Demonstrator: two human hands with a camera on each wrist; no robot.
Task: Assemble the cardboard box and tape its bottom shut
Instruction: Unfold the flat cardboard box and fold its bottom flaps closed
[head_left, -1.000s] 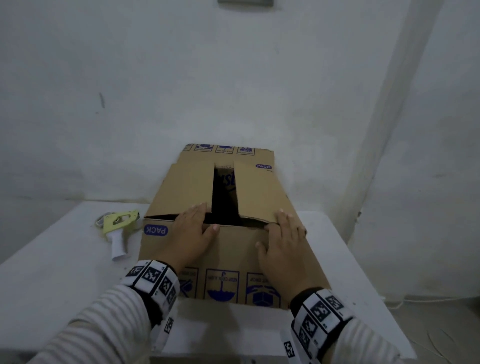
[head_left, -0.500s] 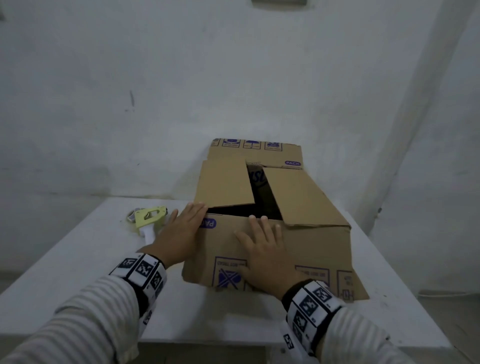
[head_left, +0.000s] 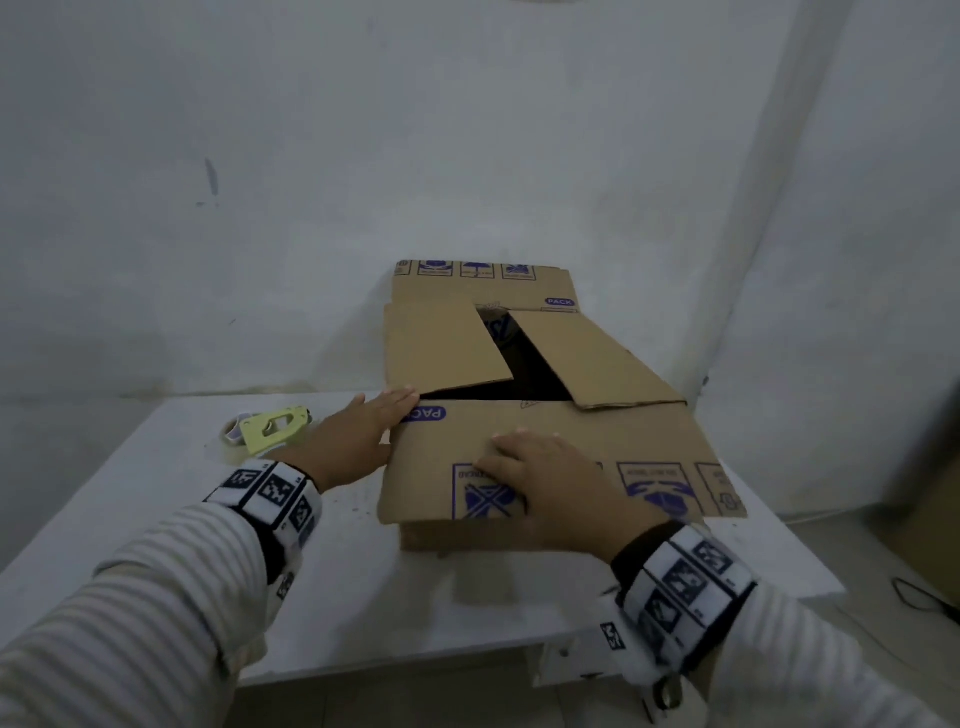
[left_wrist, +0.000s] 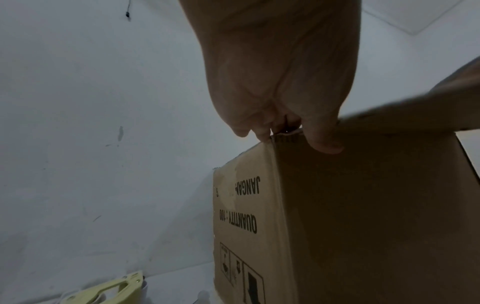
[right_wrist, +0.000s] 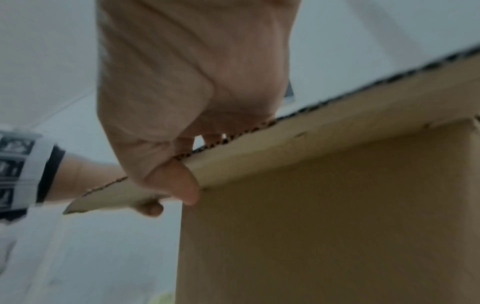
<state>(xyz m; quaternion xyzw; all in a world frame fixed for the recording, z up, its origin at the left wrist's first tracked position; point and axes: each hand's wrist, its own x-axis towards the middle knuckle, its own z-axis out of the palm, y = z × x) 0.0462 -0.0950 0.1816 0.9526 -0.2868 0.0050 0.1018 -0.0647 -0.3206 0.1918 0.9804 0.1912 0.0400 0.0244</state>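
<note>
A brown cardboard box (head_left: 447, 348) with blue print stands on the white table (head_left: 156, 519). Its two inner top flaps are folded in, with a dark gap between them. The far flap stands up and the near flap (head_left: 597, 441) lies almost flat, jutting toward me. My left hand (head_left: 358, 431) reaches with straight fingers to the box's (left_wrist: 363, 226) top left corner. There the left hand (left_wrist: 280, 72) touches with fingertips on the side wall and thumb on the near wall. My right hand (head_left: 550, 478) holds the near flap, seen as the right hand (right_wrist: 187, 82) with fingers on top and thumb beneath.
A pale yellow tape dispenser (head_left: 270, 428) lies on the table left of the box, just beyond my left wrist, and the tape dispenser (left_wrist: 109, 288) also shows low in the left wrist view. White walls stand close behind. The table's right edge runs near the box, with floor and a cable beyond.
The box has turned on the table, its near flap now angled to the right. My left hand slid off the flap to the left corner. My right hand shifted left along the near flap.
</note>
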